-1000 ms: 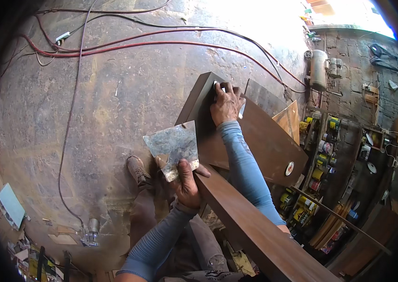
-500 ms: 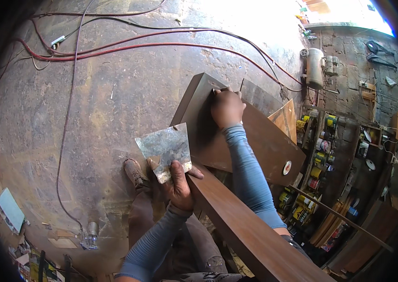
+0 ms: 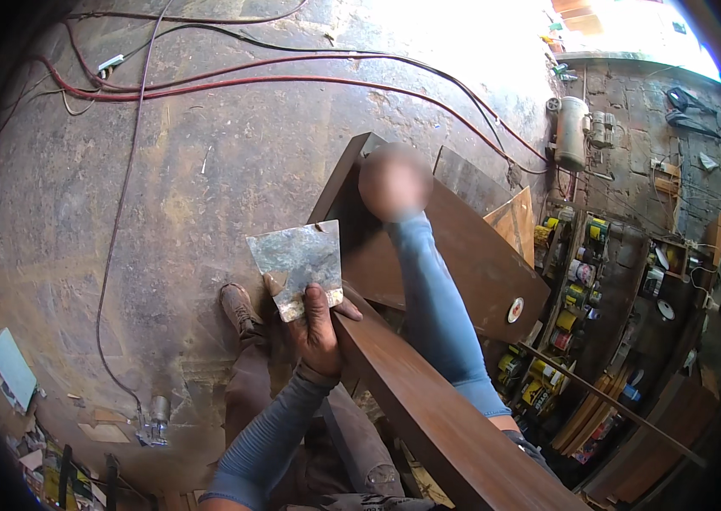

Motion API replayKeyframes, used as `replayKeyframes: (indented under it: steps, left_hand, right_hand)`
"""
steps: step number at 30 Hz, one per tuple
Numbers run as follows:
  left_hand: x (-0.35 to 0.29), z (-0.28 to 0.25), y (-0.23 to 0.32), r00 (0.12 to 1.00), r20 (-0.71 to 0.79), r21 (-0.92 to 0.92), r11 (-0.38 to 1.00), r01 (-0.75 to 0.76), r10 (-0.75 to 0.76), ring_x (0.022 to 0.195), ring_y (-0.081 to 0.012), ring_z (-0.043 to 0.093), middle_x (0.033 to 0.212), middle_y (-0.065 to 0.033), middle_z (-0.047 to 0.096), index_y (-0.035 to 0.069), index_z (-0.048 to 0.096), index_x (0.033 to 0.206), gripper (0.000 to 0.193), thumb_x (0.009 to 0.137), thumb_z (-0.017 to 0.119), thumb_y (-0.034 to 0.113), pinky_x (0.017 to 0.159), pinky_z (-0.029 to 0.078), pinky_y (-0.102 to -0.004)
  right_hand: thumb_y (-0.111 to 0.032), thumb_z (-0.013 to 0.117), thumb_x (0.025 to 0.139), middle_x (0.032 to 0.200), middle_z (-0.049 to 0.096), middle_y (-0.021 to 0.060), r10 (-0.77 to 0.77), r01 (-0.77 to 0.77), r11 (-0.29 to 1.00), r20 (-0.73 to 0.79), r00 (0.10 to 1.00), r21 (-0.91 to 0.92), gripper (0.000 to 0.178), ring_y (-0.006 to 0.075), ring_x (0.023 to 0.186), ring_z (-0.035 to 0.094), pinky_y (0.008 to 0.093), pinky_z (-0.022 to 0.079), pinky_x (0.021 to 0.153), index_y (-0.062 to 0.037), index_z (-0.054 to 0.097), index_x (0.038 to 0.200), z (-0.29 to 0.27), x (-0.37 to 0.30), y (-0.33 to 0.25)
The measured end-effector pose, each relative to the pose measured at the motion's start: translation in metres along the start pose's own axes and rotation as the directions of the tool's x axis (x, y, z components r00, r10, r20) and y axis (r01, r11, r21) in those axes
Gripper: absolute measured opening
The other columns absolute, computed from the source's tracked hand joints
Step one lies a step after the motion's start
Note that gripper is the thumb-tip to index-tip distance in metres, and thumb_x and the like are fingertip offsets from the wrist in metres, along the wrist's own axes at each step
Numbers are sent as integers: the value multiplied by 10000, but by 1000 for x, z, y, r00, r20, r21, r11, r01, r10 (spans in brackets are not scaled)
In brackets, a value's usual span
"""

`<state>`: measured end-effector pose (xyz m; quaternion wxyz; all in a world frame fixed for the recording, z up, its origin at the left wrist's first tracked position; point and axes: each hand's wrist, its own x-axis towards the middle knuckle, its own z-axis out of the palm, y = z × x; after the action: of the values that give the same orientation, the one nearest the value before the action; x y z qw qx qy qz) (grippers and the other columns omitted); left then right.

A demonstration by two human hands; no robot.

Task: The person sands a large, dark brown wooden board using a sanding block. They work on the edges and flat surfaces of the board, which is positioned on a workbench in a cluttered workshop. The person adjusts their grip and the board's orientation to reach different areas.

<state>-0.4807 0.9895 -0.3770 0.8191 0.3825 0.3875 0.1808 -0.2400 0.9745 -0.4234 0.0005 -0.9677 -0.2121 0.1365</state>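
Observation:
My left hand (image 3: 320, 334) grips a flat, four-cornered plate (image 3: 297, 255), smeared grey and whitish, with the thumb on top and fingers beneath. Those fingers are close to the end of a long brown wooden board (image 3: 437, 400), which runs toward the lower right. My right hand (image 3: 395, 183) is over the upper left part of a large dark brown panel (image 3: 471, 264). Its fingers are smeared, so neither their pose nor anything in them can be made out. A small round white disc (image 3: 515, 310) lies at the panel's right end.
Red and dark hoses (image 3: 292, 81) cross the far floor. A cylindrical tank (image 3: 571, 132) stands at the far right by a wall. Shelves with paint cans (image 3: 580, 272) and wood strips (image 3: 586, 417) line the right side. A spray gun (image 3: 156, 422) lies lower left.
My right hand has moved slightly left over the panel's upper left end. My left hand still grips the plate in almost the same place.

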Motion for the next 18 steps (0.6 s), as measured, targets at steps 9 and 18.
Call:
replayKeyframes:
  steps: [9, 18]
  left_hand:
    - [0, 22, -9, 973, -194, -231, 958, -168, 124, 570, -175, 620, 799, -74, 574, 38, 475, 1123, 212, 1135, 436, 247, 538, 510, -305]
    - [-1, 20, -19, 963, -224, -293, 932, -212, 149, 556, -163, 610, 798, -61, 565, 52, 479, 1109, 242, 1119, 485, 294, 532, 505, -294]
  right_hand:
    - [-66, 682, 730, 1406, 534, 13, -675, 629, 706, -39, 737, -327, 744, 296, 1195, 502, 547, 386, 1029, -250, 587, 1445, 14, -60, 111]
    - [-199, 567, 926, 1495, 472, -9, -894, 889, 329, 198, 401, -318, 552, 272, 1247, 468, 574, 360, 1126, -284, 570, 1471, 23, -2, 105]
